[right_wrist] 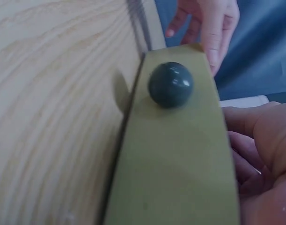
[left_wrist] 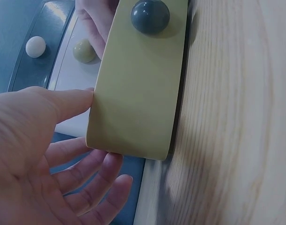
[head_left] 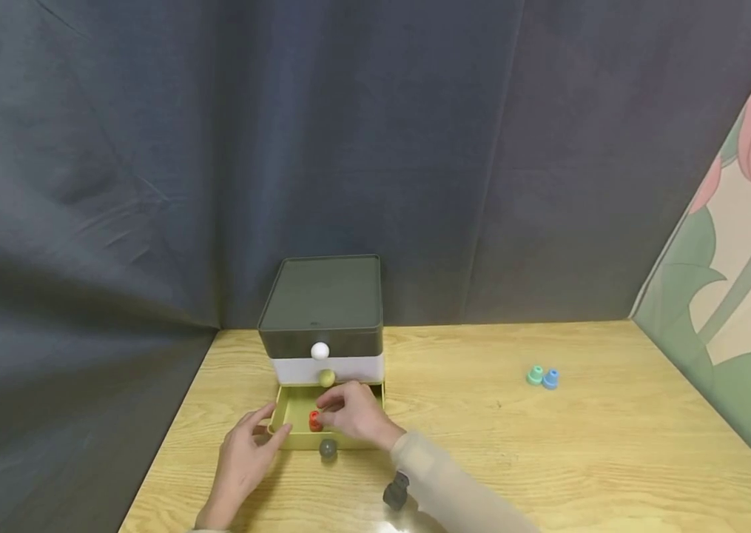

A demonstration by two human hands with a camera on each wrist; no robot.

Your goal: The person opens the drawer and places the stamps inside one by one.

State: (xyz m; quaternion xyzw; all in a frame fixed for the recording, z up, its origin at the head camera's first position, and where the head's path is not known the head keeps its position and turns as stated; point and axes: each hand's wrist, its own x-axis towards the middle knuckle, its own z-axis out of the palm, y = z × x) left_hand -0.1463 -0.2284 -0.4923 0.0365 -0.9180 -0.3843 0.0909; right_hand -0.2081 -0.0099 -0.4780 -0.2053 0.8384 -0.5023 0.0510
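Note:
A small mini drawer cabinet (head_left: 322,296) has its bottom yellow-green drawer (head_left: 295,407) pulled out, with a dark grey round knob (right_wrist: 171,85) on the front. My left hand (head_left: 245,455) holds the drawer's left front corner, the thumb at the upper edge and fingers along the side. Inside the drawer my right hand (head_left: 355,411) has its thumb and fingertips at a small red piece (head_left: 314,420) and appears to pinch it. The fingers partly cover that piece, and the drawer front hides it in both wrist views.
On the wooden table (head_left: 455,444), a small green stepped piece (head_left: 535,375) and a similar blue piece (head_left: 551,379) stand side by side to the right. Dark curtains (head_left: 362,148) hang behind and left. A flower-patterned cloth (head_left: 748,296) borders the right.

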